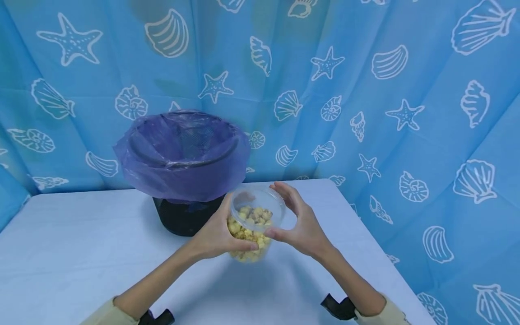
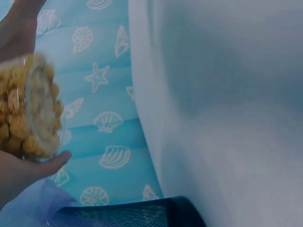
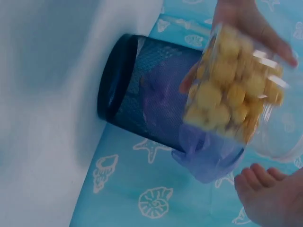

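My left hand (image 1: 213,234) grips a clear plastic jar (image 1: 246,253) from its left side, the thumb laid across the front. Round yellow popcorn (image 3: 227,90) fills much of the jar and shows through its wall. At the jar's mouth is a clear round lid (image 1: 277,206), tilted and wider than the jar's body. My right hand (image 1: 302,223) holds this lid by its rim, thumb at the near edge and fingers at the far edge. In the left wrist view the jar (image 2: 19,113) is cut off by the frame's left side.
A black mesh bin (image 1: 178,219) stands behind and left of the jar, lined with a purple plastic bag (image 1: 183,178) folded over its rim. Beneath is a table with a white cover (image 1: 81,253). A blue curtain (image 1: 357,90) with white shells and starfish hangs behind.
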